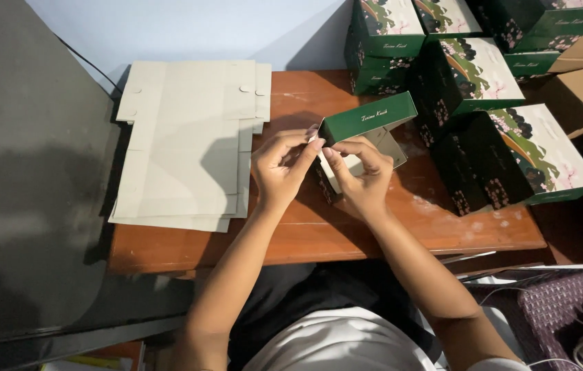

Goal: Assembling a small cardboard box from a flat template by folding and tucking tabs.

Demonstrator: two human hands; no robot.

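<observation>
From the head camera, the work on the green carton [363, 134] looks partly done. It is already raised from flat into a box shape and is held just above the wooden desk [319, 233], near its middle. One end still stands open, with a pale inner flap [389, 146] sticking out. The left hand [281, 168] and right hand [363, 180] meet at the carton's near end. Each hand's grip is closed on the edge, fingertips pinching cardboard and almost touching each other. To the right, several finished green boxes [504, 148] with a painted landscape on the lid stand close together, some stacked. To the left lies a stack of flat grey blanks [188, 144], so by my judgement a good deal of folding is left.

The fingers hide the fold being worked, so I cannot tell whether a tab is going in or coming out. The carton's far end faces away. The top right boxes are cut off by the frame, and the dark surface on the left is hard to identify.
</observation>
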